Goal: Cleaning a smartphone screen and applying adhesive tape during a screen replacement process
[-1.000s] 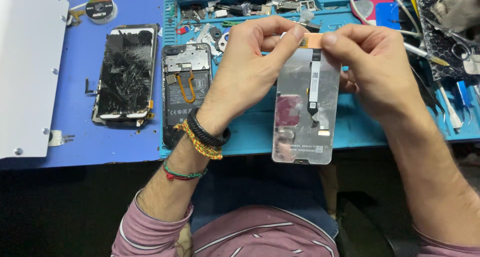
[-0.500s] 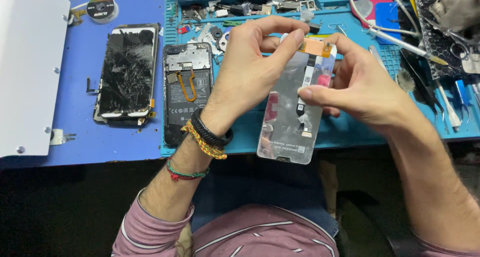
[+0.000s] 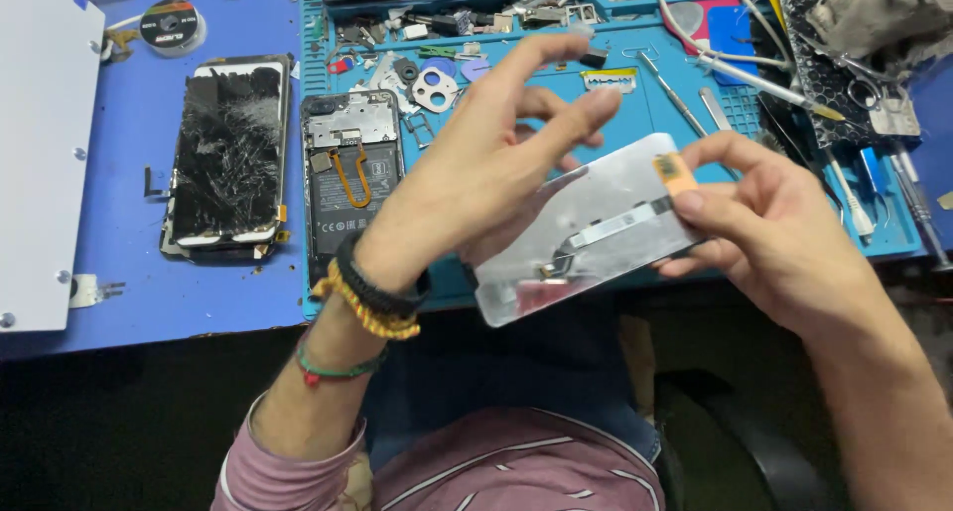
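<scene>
You hold a silver phone screen panel (image 3: 586, 231) back side up, tilted, over the near edge of the blue work mat (image 3: 635, 114). Your right hand (image 3: 764, 233) is clamped on the panel's right end, thumb and forefinger pinching just beside the small orange cable tab (image 3: 678, 172) at its top corner. Your left hand (image 3: 486, 173) lies over the panel's left part with its fingers spread apart and lifted; whether the palm touches the panel cannot be told. Left of the panel, on the mat's left side, lies an opened phone (image 3: 349, 178) with its battery and an orange cable showing. Further left of it, on the desk (image 3: 129, 153), lies a phone with a shattered black screen (image 3: 228, 153). Beyond the panel, small parts and tweezers (image 3: 764, 79) are scattered over the mat.
</scene>
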